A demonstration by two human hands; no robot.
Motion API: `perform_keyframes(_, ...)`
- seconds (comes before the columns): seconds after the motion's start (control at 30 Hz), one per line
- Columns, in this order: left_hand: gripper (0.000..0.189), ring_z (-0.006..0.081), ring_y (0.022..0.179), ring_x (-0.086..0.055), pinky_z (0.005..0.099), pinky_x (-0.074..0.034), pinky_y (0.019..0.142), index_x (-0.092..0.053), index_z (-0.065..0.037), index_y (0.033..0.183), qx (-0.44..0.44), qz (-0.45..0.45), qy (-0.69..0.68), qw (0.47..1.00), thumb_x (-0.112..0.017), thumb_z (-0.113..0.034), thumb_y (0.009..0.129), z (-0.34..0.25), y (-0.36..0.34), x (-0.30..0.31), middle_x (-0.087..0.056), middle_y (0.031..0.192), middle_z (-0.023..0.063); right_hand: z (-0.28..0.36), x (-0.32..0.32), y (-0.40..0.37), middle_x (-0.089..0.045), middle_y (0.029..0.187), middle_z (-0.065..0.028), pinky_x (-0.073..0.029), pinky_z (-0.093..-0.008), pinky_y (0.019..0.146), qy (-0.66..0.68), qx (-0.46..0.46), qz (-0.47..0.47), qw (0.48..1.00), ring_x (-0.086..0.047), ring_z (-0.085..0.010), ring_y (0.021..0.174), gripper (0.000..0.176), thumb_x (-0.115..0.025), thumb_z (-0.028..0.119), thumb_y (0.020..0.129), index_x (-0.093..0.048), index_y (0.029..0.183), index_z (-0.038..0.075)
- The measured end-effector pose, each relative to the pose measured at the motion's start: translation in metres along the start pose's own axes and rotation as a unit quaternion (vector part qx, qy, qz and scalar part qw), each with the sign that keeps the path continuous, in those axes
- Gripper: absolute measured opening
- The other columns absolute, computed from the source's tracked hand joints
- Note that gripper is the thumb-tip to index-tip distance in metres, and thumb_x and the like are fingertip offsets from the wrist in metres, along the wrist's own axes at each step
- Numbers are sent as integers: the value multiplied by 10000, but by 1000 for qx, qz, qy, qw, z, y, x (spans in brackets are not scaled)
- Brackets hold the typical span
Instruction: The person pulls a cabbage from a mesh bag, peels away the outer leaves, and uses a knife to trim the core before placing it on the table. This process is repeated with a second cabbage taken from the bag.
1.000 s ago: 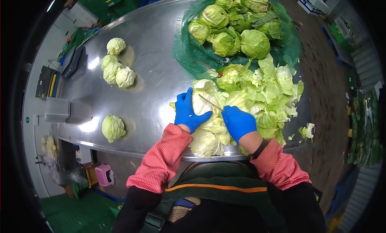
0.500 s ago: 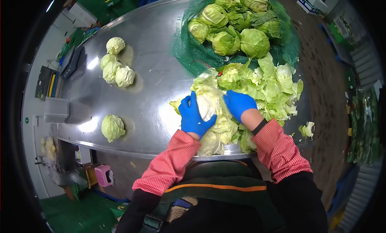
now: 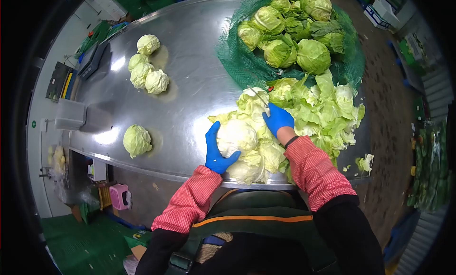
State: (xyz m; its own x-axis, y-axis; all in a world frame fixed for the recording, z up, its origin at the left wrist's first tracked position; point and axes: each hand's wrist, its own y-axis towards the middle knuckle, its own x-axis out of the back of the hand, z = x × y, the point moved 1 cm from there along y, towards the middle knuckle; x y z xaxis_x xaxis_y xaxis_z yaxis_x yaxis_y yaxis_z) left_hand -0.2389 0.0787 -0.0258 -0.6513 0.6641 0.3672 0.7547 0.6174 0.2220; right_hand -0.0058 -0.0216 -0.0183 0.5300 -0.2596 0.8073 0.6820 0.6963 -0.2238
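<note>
Here, a pale cabbage [image 3: 236, 136] lies among cut leaves at the near edge of a steel table [image 3: 190, 85]. The gloved left hand [image 3: 216, 152] wraps around its side. The right hand [image 3: 278, 119] grips a knife [image 3: 259, 97] beside a leaf heap [image 3: 327, 109]. Untrimmed heads [image 3: 313, 54] fill a green net [image 3: 237, 61] beyond.

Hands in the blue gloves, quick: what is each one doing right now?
Left hand: curled around the pale cabbage head, holding it.
Right hand: closed on a knife, blade pointing away over the loose leaves.
</note>
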Motion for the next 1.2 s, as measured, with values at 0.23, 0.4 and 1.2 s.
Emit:
perform_keyframes(0.23, 1037, 301, 1285, -367, 406, -297, 1099, -246, -43, 1467, 41, 32, -18, 998, -845, -230, 641, -7, 22, 1, -364, 1353, 162, 72, 45, -60, -507, 1341, -227, -458, -414, 954, -5, 79, 100, 992, -559, -379, 1158, 938, -699, 607, 732, -345, 1456, 128)
perform_keyframes(0.4, 1041, 303, 1276, -375, 401, -299, 1094, -271, -50, 1460, 38, 64, -8, 997, -860, -259, 627, -6, 29, -1, -368, 1344, 161, 37, 14, -28, -488, 1374, -201, -418, -408, 1013, 77, 137, 149, 976, -522, -353, 1216, 1026, -707, 657, 678, -327, 1471, 130)
perform_keyframes(1.2, 1004, 289, 1332, -352, 386, -273, 1119, -254, -38, 1466, 37, 97, -22, 994, -841, -209, 670, 5, 38, 0, -361, 1423, 152, 24, 19, -21, -616, 1133, -166, -469, -384, 888, 145, 136, 179, 964, -593, -329, 1044, 741, -734, 538, 731, -528, 1296, 104)
